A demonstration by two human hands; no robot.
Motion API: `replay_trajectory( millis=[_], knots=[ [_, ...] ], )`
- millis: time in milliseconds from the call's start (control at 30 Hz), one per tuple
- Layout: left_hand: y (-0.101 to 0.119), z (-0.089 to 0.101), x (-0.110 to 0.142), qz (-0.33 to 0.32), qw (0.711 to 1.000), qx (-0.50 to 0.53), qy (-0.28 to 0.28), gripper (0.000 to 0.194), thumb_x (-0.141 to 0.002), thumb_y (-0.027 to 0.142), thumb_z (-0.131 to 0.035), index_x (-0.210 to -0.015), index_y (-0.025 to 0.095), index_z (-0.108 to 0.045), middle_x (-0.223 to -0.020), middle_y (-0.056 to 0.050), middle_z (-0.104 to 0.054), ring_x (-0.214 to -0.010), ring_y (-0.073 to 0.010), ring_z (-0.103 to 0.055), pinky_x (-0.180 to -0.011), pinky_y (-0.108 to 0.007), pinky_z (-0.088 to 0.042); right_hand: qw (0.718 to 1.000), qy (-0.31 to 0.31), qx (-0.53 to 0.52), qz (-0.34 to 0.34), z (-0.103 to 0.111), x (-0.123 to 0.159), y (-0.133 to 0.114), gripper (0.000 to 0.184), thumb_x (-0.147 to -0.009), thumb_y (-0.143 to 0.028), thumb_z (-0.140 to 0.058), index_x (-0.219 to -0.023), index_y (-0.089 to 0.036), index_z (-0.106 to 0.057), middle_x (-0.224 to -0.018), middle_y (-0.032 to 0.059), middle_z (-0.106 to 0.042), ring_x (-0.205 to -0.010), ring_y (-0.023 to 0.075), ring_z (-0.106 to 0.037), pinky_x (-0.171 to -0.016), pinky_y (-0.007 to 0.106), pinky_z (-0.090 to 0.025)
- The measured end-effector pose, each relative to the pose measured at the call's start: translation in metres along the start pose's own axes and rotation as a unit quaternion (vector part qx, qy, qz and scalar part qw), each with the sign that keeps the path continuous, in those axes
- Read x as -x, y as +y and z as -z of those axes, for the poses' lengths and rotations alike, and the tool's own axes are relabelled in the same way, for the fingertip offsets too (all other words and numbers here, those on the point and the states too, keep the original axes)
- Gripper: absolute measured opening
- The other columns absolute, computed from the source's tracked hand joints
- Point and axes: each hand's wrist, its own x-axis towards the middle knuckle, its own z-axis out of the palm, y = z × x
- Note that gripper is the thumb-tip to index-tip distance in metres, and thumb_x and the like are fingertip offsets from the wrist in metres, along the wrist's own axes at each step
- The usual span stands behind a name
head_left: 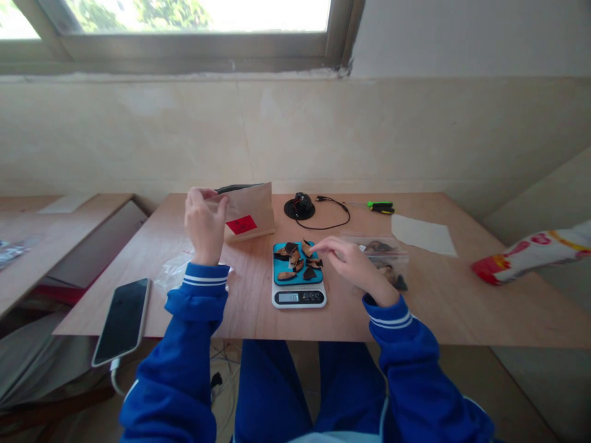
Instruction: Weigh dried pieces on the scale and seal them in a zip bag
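While your left hand [205,223] clasps the paper bag [256,208], your right hand [349,261] sits apart, at brown pieces [310,272] on the scale [281,264]; whether it pinches one, can't tell.

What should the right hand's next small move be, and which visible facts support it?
The right hand should probably lift clear of the scale: its fingertips are right at the brown pieces on it, where a touch could disturb the reading, and the display shows figures. The left hand is off the scale, at the paper bag.
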Motion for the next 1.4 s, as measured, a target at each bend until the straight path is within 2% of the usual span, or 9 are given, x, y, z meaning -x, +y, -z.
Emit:
replay_trajectory(
  millis=[233,367,567,800,967,1067,1233,1333,1400],
  knots=[
    [0.009,-0.01,-0.007,0.01,0.999,-0.018,-0.043,0.011,-0.081,0.025,-0.063,-0.085,0.02,-0.055,-0.095,-0.009,-0.061,-0.102,-0.0295,-0.057,-0.091,-0.049,-0.047,0.985,0.111,-0.087,-0.1,0.001,0.061,0.0,0.028,-0.084,-0.016,-0.045,-0.093,-0.019,-0.072,-0.09,0.0051,-0.073,-0.078,0.0169,-0.067,-0.075,0.03,-0.054],
    [0.009,-0.01,-0.003,0.007,0.999,-0.004,-0.038,0.011,-0.083,0.028,-0.061,-0.084,0.02,-0.054,-0.095,-0.009,-0.06,-0.104,-0.0289,-0.056,-0.092,-0.048,-0.047,0.98,0.119,-0.103,-0.122,-0.002,0.078,0.003,0.028,-0.081,-0.016,-0.046,-0.089,-0.019,-0.073,-0.086,0.0053,-0.073,-0.075,0.017,-0.067,-0.072,0.029,-0.055],
    [0.01,-0.007,-0.001,-0.001,0.999,-0.018,-0.036,0.01,-0.082,0.028,-0.061,-0.084,0.02,-0.056,-0.094,-0.009,-0.061,-0.102,-0.0289,-0.057,-0.093,-0.049,-0.047,0.977,0.132,-0.114,-0.124,-0.005,0.081,0.007,0.029,-0.078,-0.014,-0.046,-0.088,-0.019,-0.073,-0.084,0.0049,-0.073,-0.073,0.0168,-0.066,-0.071,0.03,-0.056],
    [0.006,-0.009,-0.001,-0.012,1.0,0.004,-0.028,0.009,-0.082,0.028,-0.062,-0.085,0.02,-0.057,-0.094,-0.009,-0.059,-0.102,-0.0286,-0.057,-0.094,-0.05,-0.047,0.979,0.104,-0.118,-0.13,-0.01,0.081,0.008,0.029,-0.081,-0.017,-0.046,-0.091,-0.019,-0.073,-0.086,0.0056,-0.073,-0.076,0.0175,-0.067,-0.073,0.031,-0.055],
    [-0.005,-0.018,-0.007,-0.035,0.999,0.022,-0.005,0.019,-0.079,0.021,-0.064,-0.097,0.019,-0.06,-0.114,-0.014,-0.053,-0.111,-0.0298,-0.053,-0.102,-0.051,-0.042,0.98,0.105,-0.108,-0.132,-0.009,0.083,0.009,0.029,-0.081,-0.017,-0.045,-0.091,-0.019,-0.073,-0.085,0.0057,-0.073,-0.075,0.0175,-0.067,-0.072,0.031,-0.055],
    [-0.009,-0.019,-0.01,-0.047,0.998,0.008,-0.031,0.03,-0.079,0.02,-0.065,-0.108,0.021,-0.06,-0.124,-0.014,-0.051,-0.122,-0.0328,-0.047,-0.107,-0.057,-0.035,0.979,0.113,-0.097,-0.138,-0.008,0.085,0.01,0.03,-0.081,-0.017,-0.045,-0.091,-0.019,-0.073,-0.083,0.0055,-0.072,-0.073,0.0178,-0.066,-0.071,0.031,-0.055],
    [-0.007,0.015,0.014,-0.059,0.997,0.024,-0.047,0.047,-0.08,0.023,-0.062,-0.126,0.025,-0.051,-0.14,-0.012,-0.041,-0.133,-0.0286,-0.039,-0.111,-0.05,-0.034,0.978,0.126,-0.089,-0.143,-0.008,0.089,0.011,0.029,-0.08,-0.017,-0.046,-0.09,-0.02,-0.073,-0.084,0.0053,-0.073,-0.072,0.0182,-0.066,-0.07,0.032,-0.055],
    [-0.019,0.045,0.052,-0.001,0.996,0.026,-0.08,0.036,-0.084,0.028,-0.056,-0.119,0.023,-0.056,-0.127,-0.012,-0.052,-0.119,-0.0259,-0.052,-0.093,-0.042,-0.049,0.976,0.134,-0.099,-0.143,-0.006,0.09,0.01,0.028,-0.082,-0.018,-0.046,-0.089,-0.021,-0.073,-0.085,0.0053,-0.073,-0.072,0.0181,-0.066,-0.071,0.032,-0.055],
    [-0.038,0.058,0.083,0.05,0.992,0.007,-0.113,0.028,-0.084,0.032,-0.053,-0.108,0.021,-0.061,-0.114,-0.012,-0.058,-0.109,-0.0269,-0.056,-0.085,-0.042,-0.052,0.975,0.133,-0.103,-0.143,-0.005,0.089,0.007,0.028,-0.083,-0.019,-0.046,-0.09,-0.021,-0.073,-0.087,0.0055,-0.073,-0.073,0.018,-0.066,-0.072,0.032,-0.055]
  ],
)
